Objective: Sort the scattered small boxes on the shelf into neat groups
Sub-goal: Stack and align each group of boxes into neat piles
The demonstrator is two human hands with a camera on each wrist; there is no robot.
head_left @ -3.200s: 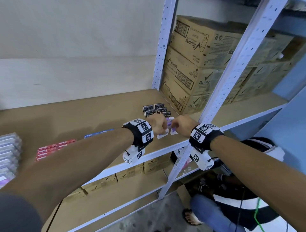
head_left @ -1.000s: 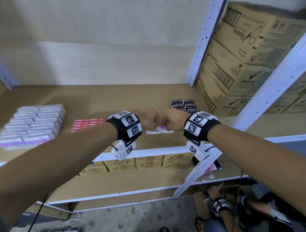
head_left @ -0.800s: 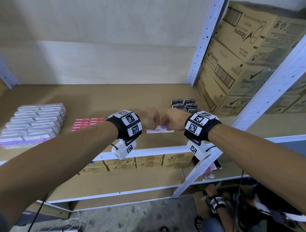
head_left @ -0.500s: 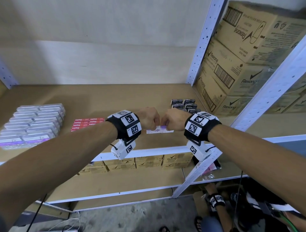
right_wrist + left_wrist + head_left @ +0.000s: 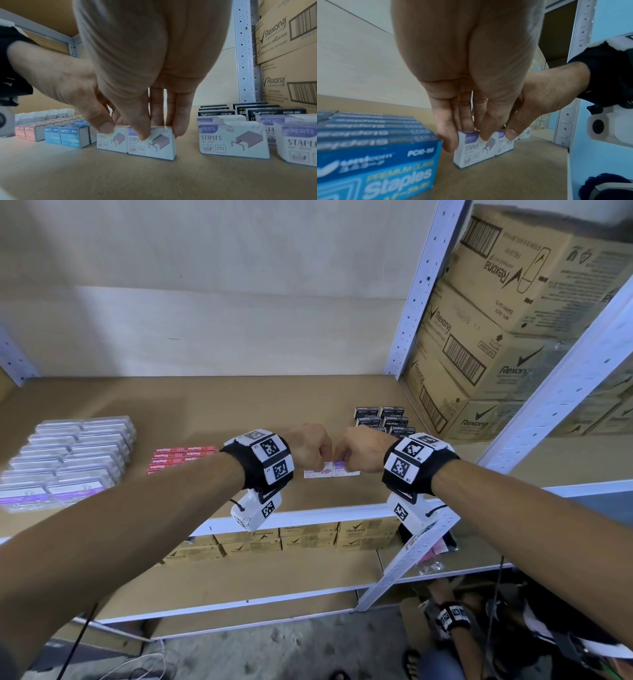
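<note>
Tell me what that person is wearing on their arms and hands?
Both forearms are bare, with no sleeves, and neither hand wears a glove. Each wrist has a black wristband covered with white square tiles printed with black pixel-like codes. Under each wrist hangs a small white camera box with another code sticker and a thin black cable.

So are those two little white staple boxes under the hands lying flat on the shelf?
No: in the right wrist view the two white staple boxes stand upright on edge, side by side and touching, on the shelf.
</note>
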